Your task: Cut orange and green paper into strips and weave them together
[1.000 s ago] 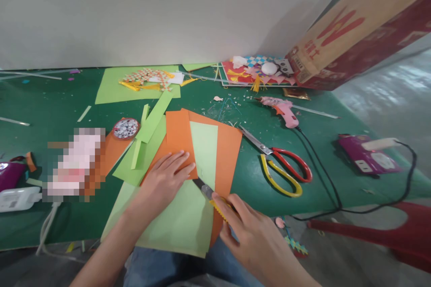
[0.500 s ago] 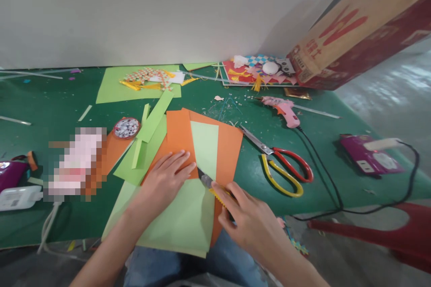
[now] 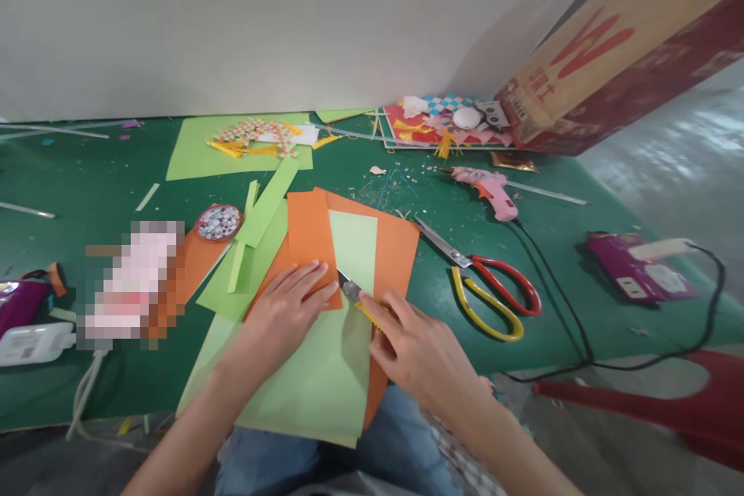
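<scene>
Hands at work over layered paper on a green bench [image 3: 87, 170], seen from the head camera. The left hand [image 3: 296, 302] lies palm down on the lower part of an orange rectangle [image 3: 312, 229], its fingers extended and slightly spread, pressing on the paper and gripping nothing. The right hand [image 3: 415, 345] has its fingers closed around the yellow handle of a utility knife [image 3: 356, 297]; the blade points up and to the left, its tip at the right edge of the orange rectangle, near the left fingertips. Whether the blade bites into paper cannot be told. The rectangle overlaps pale green paper [image 3: 308, 380], and a larger orange sheet [image 3: 396, 256] shows beneath this on the right. To the left of the rectangle lie bright green strips [image 3: 270, 201] and a round dish of small black-and-white pieces [image 3: 218, 222]. To the right, scissors [image 3: 461, 259] with one red and one yellow handle rest with their blades parted slightly, if at all. Beyond them lies a pink glue gun [image 3: 491, 192], its black cable trailing to the right; a tall paper bag [image 3: 587, 54] leans at the far right corner.
</scene>
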`<state>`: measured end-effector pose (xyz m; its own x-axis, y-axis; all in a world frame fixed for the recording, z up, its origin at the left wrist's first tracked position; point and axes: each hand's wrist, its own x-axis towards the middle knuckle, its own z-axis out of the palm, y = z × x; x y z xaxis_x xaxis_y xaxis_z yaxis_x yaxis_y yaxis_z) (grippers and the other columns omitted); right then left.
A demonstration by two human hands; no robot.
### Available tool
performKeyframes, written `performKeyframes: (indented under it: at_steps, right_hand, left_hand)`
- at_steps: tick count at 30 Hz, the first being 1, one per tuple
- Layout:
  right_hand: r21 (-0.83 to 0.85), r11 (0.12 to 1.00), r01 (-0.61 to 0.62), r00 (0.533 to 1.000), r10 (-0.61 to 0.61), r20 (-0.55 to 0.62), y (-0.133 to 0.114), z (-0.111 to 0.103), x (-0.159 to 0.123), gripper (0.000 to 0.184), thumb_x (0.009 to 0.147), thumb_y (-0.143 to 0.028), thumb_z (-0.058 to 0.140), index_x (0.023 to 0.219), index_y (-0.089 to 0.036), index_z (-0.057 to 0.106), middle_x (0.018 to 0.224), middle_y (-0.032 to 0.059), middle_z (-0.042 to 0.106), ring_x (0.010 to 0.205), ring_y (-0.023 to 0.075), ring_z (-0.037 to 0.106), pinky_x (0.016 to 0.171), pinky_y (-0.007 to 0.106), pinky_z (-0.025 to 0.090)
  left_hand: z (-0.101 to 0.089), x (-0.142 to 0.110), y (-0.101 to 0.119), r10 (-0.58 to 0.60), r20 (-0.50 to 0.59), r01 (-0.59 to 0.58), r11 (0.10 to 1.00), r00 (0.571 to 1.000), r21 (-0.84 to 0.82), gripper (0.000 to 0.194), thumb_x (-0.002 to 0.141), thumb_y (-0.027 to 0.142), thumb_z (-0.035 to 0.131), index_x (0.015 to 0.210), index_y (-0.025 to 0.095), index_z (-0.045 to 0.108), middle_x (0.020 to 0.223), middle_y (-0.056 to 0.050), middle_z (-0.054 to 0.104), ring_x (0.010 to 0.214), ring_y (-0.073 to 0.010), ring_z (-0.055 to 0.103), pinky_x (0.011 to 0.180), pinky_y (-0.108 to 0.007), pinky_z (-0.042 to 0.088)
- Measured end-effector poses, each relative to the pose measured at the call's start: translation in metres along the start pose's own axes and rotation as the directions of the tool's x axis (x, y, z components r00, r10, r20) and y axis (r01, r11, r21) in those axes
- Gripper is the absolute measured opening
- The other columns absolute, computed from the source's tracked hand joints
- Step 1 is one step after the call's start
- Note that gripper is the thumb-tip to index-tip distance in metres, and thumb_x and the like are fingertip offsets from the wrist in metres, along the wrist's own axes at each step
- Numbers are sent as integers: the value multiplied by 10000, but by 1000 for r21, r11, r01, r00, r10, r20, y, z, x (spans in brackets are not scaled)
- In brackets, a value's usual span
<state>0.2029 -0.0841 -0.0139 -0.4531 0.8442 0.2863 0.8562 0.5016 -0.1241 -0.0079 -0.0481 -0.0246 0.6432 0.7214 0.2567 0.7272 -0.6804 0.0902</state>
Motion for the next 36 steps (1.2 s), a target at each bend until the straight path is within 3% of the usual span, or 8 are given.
performKeyframes:
  at_steps: [13, 18, 21, 26, 31, 36]
  right_hand:
    - [43, 999, 22, 999, -24, 38, -11, -11, -23, 435, 764, -69, 353, 1149, -77, 555, 796, 68, 593, 598, 152, 608, 467, 265, 502]
    - [50, 999, 15, 999, -17, 42, -13, -11, -28, 439, 763, -67, 351, 1157, -84, 544, 798, 69, 589, 592, 147, 597, 468, 259, 502]
    - [56, 998, 14, 999, -16, 38, -12, -10, -29, 438, 757, -63, 353, 1147, -84, 552, 792, 68, 588, 577, 140, 587, 473, 254, 503]
    - [64, 998, -2, 999, -1, 35, -12, -9, -28, 440, 755, -70, 357, 1144, -98, 561, 805, 73, 600, 606, 141, 605, 472, 240, 502]
    - [65, 998, 0, 1000, 0, -2, -11, -8, -26, 436, 757, -66, 359, 1138, -92, 567, 813, 83, 603, 616, 142, 611, 470, 232, 501]
    - [57, 998, 6, 999, -4, -33, -8, -5, -19, 438, 764, -68, 355, 1141, -107, 573, 808, 79, 600, 619, 141, 602, 461, 228, 487]
  left_hand:
    - [-18, -10, 27, 57, 15, -58, 991, 998, 117, 297, 951, 232, 382, 1153, 151, 584, 1264, -103, 588, 1195, -242, 525, 1010, -443, 429]
    - [-22, -3, 27, 73, 26, -76, 988, 997, 134, 252, 937, 186, 404, 1079, 129, 604, 1176, -103, 639, 1099, -242, 593, 936, -403, 489]
    - [-18, 7, 19, 35, 57, -42, 990, 998, 133, 264, 942, 239, 406, 1054, 108, 607, 1133, -119, 658, 1045, -241, 623, 856, -375, 529]
    - [-3, 11, 7, 37, -38, -30, 986, 999, 166, 534, 934, 458, 344, 1208, 34, 516, 1283, -181, 559, 1179, -250, 542, 925, -357, 489]
    - [5, 6, 4, 37, -52, -27, 985, 998, 172, 525, 945, 468, 305, 1233, 85, 519, 1301, -142, 551, 1192, -229, 534, 952, -347, 469]
    - [5, 7, 5, 48, -80, -32, 981, 996, 190, 527, 954, 450, 287, 1200, 61, 544, 1278, -150, 568, 1167, -236, 555, 924, -348, 488]
